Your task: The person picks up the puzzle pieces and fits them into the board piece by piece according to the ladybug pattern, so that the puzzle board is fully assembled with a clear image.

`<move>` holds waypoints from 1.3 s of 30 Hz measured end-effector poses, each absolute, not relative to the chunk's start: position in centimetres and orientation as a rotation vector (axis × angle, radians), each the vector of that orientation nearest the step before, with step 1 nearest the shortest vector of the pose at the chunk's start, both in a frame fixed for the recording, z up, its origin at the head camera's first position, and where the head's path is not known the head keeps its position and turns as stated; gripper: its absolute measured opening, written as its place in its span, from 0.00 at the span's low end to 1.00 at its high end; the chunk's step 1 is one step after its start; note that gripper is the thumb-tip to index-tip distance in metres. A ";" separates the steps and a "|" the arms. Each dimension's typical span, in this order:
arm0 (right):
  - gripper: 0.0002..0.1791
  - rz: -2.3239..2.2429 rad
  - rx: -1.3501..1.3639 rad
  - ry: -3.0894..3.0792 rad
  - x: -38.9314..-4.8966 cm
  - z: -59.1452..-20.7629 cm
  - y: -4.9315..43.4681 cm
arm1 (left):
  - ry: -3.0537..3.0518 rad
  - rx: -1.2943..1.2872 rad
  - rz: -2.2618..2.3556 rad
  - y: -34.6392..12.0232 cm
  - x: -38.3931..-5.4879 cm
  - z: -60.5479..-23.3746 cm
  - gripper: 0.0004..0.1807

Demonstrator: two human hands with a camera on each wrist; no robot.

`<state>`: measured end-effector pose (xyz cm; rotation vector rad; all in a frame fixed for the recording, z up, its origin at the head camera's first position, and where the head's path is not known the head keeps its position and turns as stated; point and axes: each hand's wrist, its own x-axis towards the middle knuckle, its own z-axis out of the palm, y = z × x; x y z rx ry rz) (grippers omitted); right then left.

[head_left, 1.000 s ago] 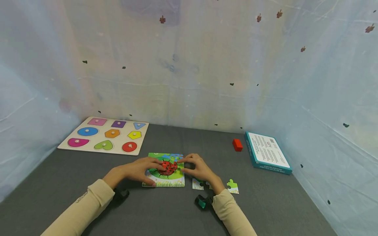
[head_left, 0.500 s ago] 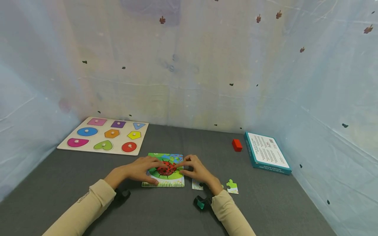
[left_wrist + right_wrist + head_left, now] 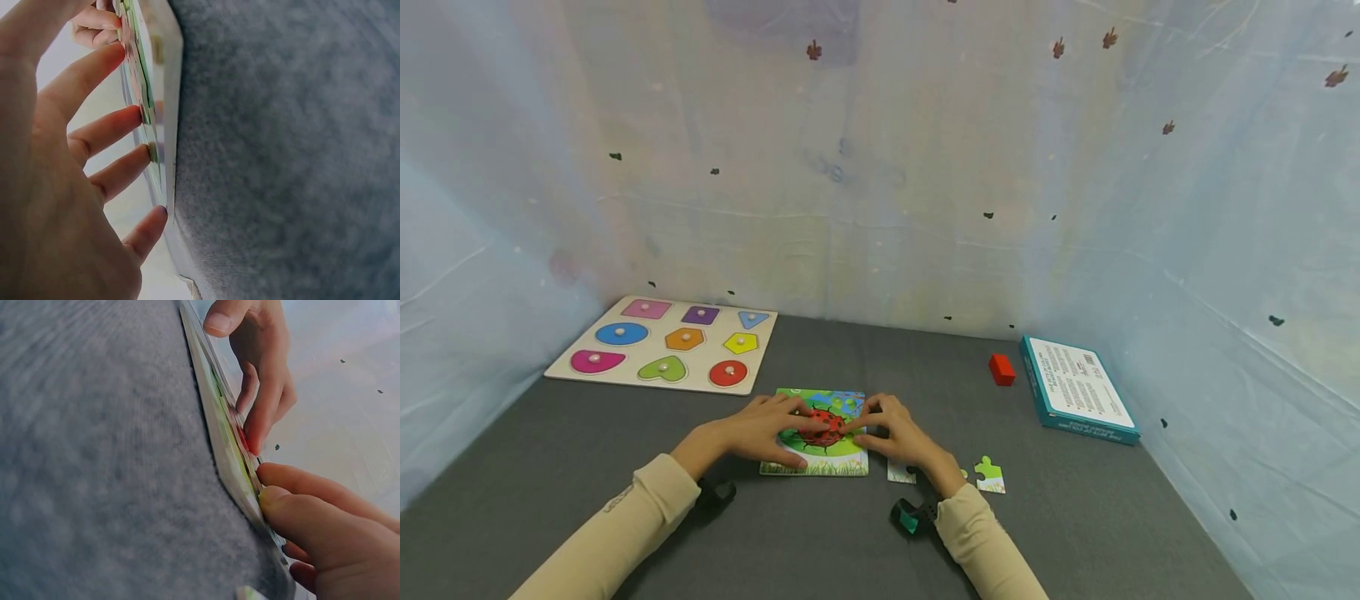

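Observation:
A ladybug jigsaw puzzle (image 3: 835, 464) lies on the grey tabletop in a shallow tray, between both hands. My left hand (image 3: 760, 429) rests its spread fingers on the puzzle's left and middle, over part of the red ladybug. In the left wrist view its fingertips (image 3: 132, 115) touch the pieces and the tray's edge. With thumb and index finger close together, my right hand (image 3: 898, 433) pinches a puzzle piece at the ladybug's right side; the piece is mostly hidden. Loose puzzle pieces (image 3: 991, 477) lie right of the tray, some partly covered by the right wrist.
A wooden shape board (image 3: 700, 387) with coloured knobbed shapes lies at the back left. A red block (image 3: 1002, 369) and a teal-edged box (image 3: 1082, 383) sit at the back right. Pale sheeting (image 3: 880, 167) encloses the table's back and sides.
My right thumb and index finger have moved slightly left over the puzzle and closer together. The ladybug's right part now lines up with its body. My left fingers have shifted slightly right.

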<state>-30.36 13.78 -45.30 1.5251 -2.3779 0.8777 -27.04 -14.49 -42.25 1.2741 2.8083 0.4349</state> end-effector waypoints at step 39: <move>0.17 0.860 1.381 -2.528 -29.7 -44.6 14.4 | 2.794 1.254 0.491 -14.5 -27.3 -42.5 0.32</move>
